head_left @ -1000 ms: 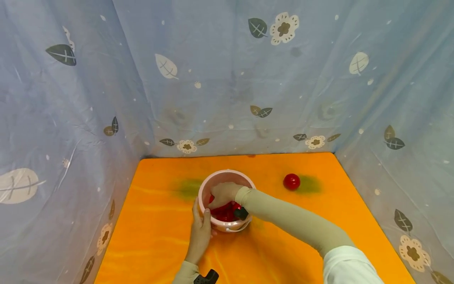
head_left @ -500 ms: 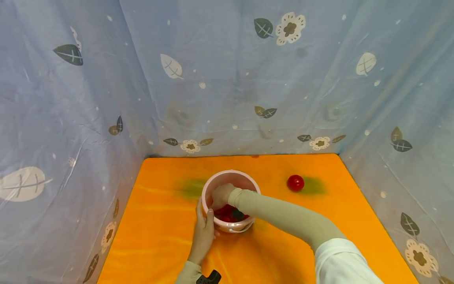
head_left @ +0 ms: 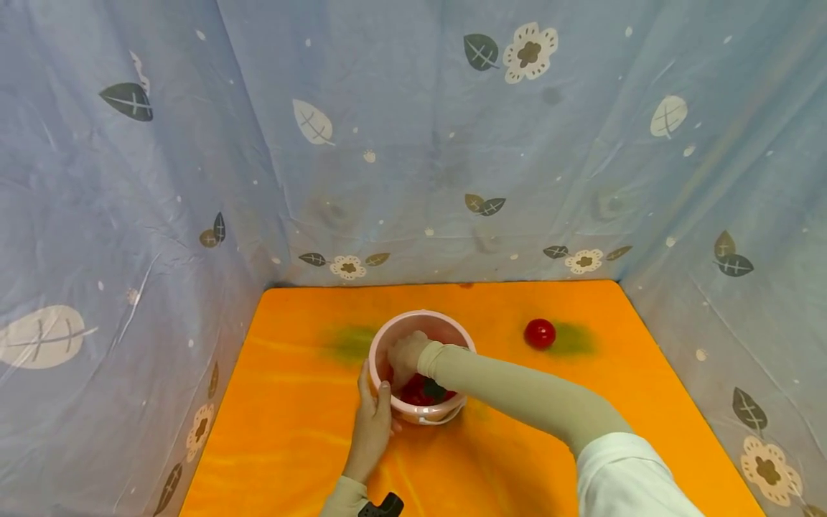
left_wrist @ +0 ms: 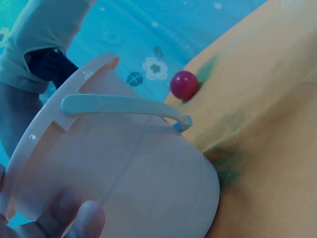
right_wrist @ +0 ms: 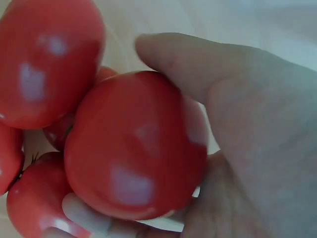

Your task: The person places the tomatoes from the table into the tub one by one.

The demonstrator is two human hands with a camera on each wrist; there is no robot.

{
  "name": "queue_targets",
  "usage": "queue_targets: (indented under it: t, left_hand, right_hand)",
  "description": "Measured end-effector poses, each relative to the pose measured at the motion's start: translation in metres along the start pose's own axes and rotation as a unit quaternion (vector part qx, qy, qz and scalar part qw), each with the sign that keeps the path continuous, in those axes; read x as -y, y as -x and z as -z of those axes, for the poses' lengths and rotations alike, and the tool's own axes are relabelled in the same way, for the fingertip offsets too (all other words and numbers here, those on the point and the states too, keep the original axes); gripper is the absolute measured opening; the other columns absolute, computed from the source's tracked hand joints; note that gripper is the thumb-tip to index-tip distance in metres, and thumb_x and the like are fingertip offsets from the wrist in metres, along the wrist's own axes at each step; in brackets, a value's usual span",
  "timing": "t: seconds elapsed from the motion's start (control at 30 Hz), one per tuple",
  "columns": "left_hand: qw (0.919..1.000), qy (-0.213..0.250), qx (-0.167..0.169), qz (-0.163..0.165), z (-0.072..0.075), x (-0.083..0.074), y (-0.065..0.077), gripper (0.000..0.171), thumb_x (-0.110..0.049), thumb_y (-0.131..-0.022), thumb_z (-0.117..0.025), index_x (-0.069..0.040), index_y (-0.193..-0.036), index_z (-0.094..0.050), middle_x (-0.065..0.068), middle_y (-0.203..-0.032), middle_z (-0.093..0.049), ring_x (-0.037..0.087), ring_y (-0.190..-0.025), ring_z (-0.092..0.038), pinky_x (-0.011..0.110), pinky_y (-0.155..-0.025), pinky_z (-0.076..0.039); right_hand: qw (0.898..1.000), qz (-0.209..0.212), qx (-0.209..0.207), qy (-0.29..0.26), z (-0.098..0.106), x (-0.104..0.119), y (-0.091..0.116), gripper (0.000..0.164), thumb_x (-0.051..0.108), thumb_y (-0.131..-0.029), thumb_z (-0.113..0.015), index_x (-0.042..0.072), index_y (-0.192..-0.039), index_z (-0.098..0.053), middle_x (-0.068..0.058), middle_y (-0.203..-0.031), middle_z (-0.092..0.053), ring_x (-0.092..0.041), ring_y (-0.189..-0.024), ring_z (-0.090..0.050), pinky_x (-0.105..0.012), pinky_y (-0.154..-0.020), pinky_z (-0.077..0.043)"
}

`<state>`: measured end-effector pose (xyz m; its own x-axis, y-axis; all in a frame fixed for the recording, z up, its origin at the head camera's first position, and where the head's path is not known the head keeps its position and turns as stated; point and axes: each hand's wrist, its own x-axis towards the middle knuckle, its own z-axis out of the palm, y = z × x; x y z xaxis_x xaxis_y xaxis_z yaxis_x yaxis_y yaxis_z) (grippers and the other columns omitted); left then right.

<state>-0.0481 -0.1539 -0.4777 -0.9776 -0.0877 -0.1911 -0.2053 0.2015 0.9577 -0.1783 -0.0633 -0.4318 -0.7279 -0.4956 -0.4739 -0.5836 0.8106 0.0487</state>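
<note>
A pink bucket (head_left: 420,415) stands on the orange surface in the head view, with several red tomatoes (head_left: 413,393) inside. My left hand (head_left: 370,429) grips its near left side, thumb at the rim and fingers against the outer wall. In the left wrist view, fingertips (left_wrist: 89,218) press that wall below the pale handle (left_wrist: 124,105). My right hand (head_left: 407,355) reaches down into the bucket, its fingers hidden from the head view. In the right wrist view, its thumb and fingers curl round a large tomato (right_wrist: 136,148), with other tomatoes (right_wrist: 49,59) beside it.
One more tomato (head_left: 539,334) lies on the orange surface (head_left: 291,409), to the right of the bucket. Blue patterned curtains (head_left: 388,143) rise at the back and both sides of that surface.
My right hand has sunk lower into the bucket, and the red seen beside its fingers is now hidden. The head view has shifted slightly. My left hand keeps its grip on the bucket.
</note>
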Motion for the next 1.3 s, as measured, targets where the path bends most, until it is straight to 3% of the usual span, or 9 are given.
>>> queue_targets:
  t: [0.07, 0.13, 0.27, 0.47, 0.63, 0.73, 0.87, 0.97, 1.3]
  left_hand:
    - [1.0000, -0.006, 0.002, 0.000, 0.002, -0.012, 0.005, 0.062, -0.035, -0.104, -0.038, -0.033, -0.153, -0.001, 0.022, -0.073, -0.057, 0.021, -0.049, -0.055, 0.038, -0.057, -0.054]
    - [1.0000, -0.004, -0.002, -0.003, 0.002, -0.013, 0.005, 0.062, -0.036, -0.104, -0.038, -0.033, -0.153, -0.001, 0.019, -0.071, -0.057, 0.024, -0.049, -0.055, 0.039, -0.057, -0.054]
    - [0.9998, -0.005, -0.012, -0.018, -0.002, 0.000, 0.000, 0.060, -0.044, -0.103, -0.037, -0.042, -0.151, -0.001, 0.011, -0.065, -0.055, 0.028, -0.049, -0.056, 0.037, -0.054, -0.053]
    - [0.9996, -0.004, -0.015, -0.023, -0.003, 0.007, -0.003, 0.061, -0.048, -0.102, -0.035, -0.042, -0.151, 0.001, 0.022, -0.072, -0.057, 0.034, -0.050, -0.057, 0.036, -0.051, -0.052]
    - [0.9996, -0.005, -0.018, -0.022, -0.003, 0.008, -0.002, 0.062, -0.049, -0.101, -0.036, -0.040, -0.152, 0.000, 0.023, -0.072, -0.057, 0.040, -0.054, -0.058, 0.033, -0.050, -0.052]
    - [0.9995, -0.014, -0.018, -0.020, -0.003, 0.008, -0.002, 0.062, -0.047, -0.102, -0.035, -0.037, -0.153, 0.000, 0.017, -0.068, -0.056, 0.035, -0.051, -0.058, 0.031, -0.049, -0.050]
    - [0.9996, -0.019, -0.017, -0.008, -0.003, 0.008, -0.001, 0.062, -0.046, -0.103, -0.034, -0.036, -0.153, 0.000, 0.013, -0.063, -0.057, 0.029, -0.050, -0.057, 0.032, -0.050, -0.050]
    - [0.9997, -0.017, -0.020, -0.004, -0.003, 0.007, 0.000, 0.062, -0.048, -0.102, -0.035, -0.036, -0.153, -0.001, 0.013, -0.062, -0.058, 0.032, -0.051, -0.058, 0.032, -0.051, -0.050]
    - [0.9997, -0.012, -0.021, 0.002, -0.006, 0.006, 0.000, 0.061, -0.052, -0.101, -0.034, -0.042, -0.151, -0.001, 0.020, -0.069, -0.058, 0.034, -0.053, -0.059, 0.032, -0.050, -0.050]
  right_hand:
    - [1.000, 0.007, 0.008, -0.005, 0.003, -0.003, 0.004, 0.051, 0.058, -0.069, -0.075, 0.023, -0.106, -0.070, 0.009, -0.099, -0.065, -0.013, -0.089, -0.058, -0.033, -0.088, -0.051]
    - [1.000, 0.013, 0.010, -0.020, 0.003, -0.006, 0.008, 0.053, 0.057, -0.069, -0.077, 0.023, -0.108, -0.067, 0.008, -0.097, -0.064, -0.012, -0.084, -0.059, -0.031, -0.085, -0.052]
    - [0.999, 0.013, 0.011, -0.032, 0.000, -0.012, 0.013, 0.063, 0.058, -0.069, -0.077, 0.022, -0.116, -0.057, 0.005, -0.106, -0.060, -0.014, -0.086, -0.060, -0.032, -0.083, -0.052]
    - [0.999, 0.006, 0.028, -0.026, 0.002, -0.018, 0.018, 0.081, 0.061, -0.072, -0.073, 0.020, -0.134, -0.041, -0.001, -0.124, -0.055, -0.019, -0.100, -0.061, -0.038, -0.088, -0.050]
    - [0.997, 0.025, 0.026, -0.066, 0.013, -0.027, 0.025, 0.072, 0.057, -0.081, -0.066, 0.021, -0.139, -0.044, 0.003, -0.130, -0.057, -0.014, -0.104, -0.061, -0.037, -0.093, -0.050]
    - [0.993, 0.055, 0.001, -0.104, 0.025, -0.032, 0.030, 0.051, 0.051, -0.087, -0.062, 0.024, -0.131, -0.055, 0.008, -0.121, -0.064, -0.011, -0.100, -0.063, -0.034, -0.094, -0.050]
    - [0.984, 0.083, -0.029, -0.156, 0.043, -0.040, 0.038, 0.042, 0.045, -0.092, -0.058, 0.022, -0.128, -0.059, 0.006, -0.118, -0.066, -0.013, -0.104, -0.063, -0.034, -0.097, -0.049]
    - [0.975, 0.087, -0.053, -0.195, 0.054, -0.047, 0.045, 0.047, 0.042, -0.094, -0.055, 0.016, -0.134, -0.055, 0.000, -0.123, -0.065, -0.017, -0.109, -0.062, -0.036, -0.097, -0.049]
    - [0.936, 0.087, -0.162, -0.301, 0.069, -0.094, 0.073, 0.044, 0.040, -0.094, -0.057, 0.016, -0.130, -0.054, -0.005, -0.127, -0.060, -0.023, -0.110, -0.061, -0.038, -0.093, -0.051]
